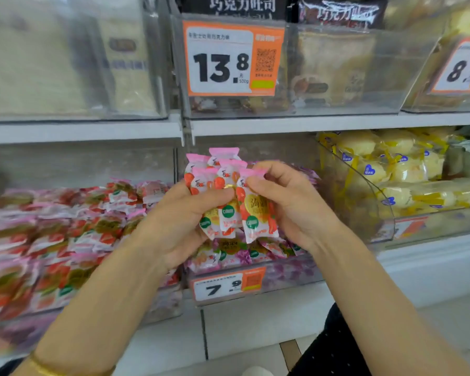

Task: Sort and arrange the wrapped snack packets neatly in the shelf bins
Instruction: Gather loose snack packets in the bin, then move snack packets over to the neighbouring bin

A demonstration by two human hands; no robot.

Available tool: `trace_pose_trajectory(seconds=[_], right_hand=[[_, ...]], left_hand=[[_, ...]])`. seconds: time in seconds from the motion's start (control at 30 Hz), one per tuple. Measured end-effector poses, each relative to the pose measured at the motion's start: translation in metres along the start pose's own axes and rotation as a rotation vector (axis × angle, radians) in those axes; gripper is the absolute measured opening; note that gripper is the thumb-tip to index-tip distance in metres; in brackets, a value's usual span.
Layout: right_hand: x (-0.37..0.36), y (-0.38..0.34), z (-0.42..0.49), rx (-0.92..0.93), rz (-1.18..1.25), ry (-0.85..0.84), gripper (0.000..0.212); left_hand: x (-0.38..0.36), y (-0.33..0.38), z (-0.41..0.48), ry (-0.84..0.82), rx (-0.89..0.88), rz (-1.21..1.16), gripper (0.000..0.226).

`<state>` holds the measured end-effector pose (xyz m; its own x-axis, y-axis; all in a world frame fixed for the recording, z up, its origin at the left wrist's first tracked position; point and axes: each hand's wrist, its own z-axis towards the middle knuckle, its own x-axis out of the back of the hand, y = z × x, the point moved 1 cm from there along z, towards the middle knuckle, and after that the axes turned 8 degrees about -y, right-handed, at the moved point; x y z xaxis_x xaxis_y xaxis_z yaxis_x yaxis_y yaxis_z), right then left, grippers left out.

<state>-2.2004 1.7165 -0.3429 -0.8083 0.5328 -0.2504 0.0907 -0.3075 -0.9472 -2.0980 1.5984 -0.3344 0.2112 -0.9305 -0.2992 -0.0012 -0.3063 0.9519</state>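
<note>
My left hand [179, 221] grips a small fan of pink-topped packets [251, 213] from the left, thumb curled across their fronts and fingers wrapped behind, out of sight. My right hand [288, 202] pinches the right-most packet near its top, thumb in front and the other fingers bent over its edge. The packets stand upright between my two hands, overlapping so that I cannot count them for certain; their lower ends stick out below my left thumb, and the print on them is too small to read. Directly beneath and beyond the bunch lies the middle bin [291, 272], holding more packets of the same sort, mostly hidden by my hands and wrists; a price tag [220, 289] on its front reads 7.9. To the left, a fuller bin [163, 302] of red-and-pink packets is smeared with blur. To the right, a clear curved bin [364, 202] holds yellow wrapped buns [391, 172]. On the shelf [310, 123] above, another tag [220, 59] reads 13.8, and the bags behind it are hazy through plastic. A gold bracelet [46, 370] on my left wrist is cut off at the near edge.
</note>
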Motion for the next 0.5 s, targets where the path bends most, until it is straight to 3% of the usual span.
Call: trace_pose_trajectory(seconds=[0.2,0.3,0.43,0.5], right_hand=[[-0.092,0.011,0.02,0.049,-0.339,-0.141,0.016],[-0.125,0.031,0.032,-0.02,-0.513,-0.154,0.018],[-0.14,0.051,0.045,-0.162,-0.647,-0.17,0.012],[-0.143,0.054,0.048,-0.221,-0.732,-0.208,0.008]], left_hand=[[0.067,0.023,-0.063,0.123,-0.065,0.065,0.029],[0.099,0.017,-0.084,0.245,-0.04,0.038,0.032],[0.127,0.009,-0.093,0.354,0.084,0.012,0.02],[0.141,0.002,-0.09,0.411,0.084,0.083,0.035]])
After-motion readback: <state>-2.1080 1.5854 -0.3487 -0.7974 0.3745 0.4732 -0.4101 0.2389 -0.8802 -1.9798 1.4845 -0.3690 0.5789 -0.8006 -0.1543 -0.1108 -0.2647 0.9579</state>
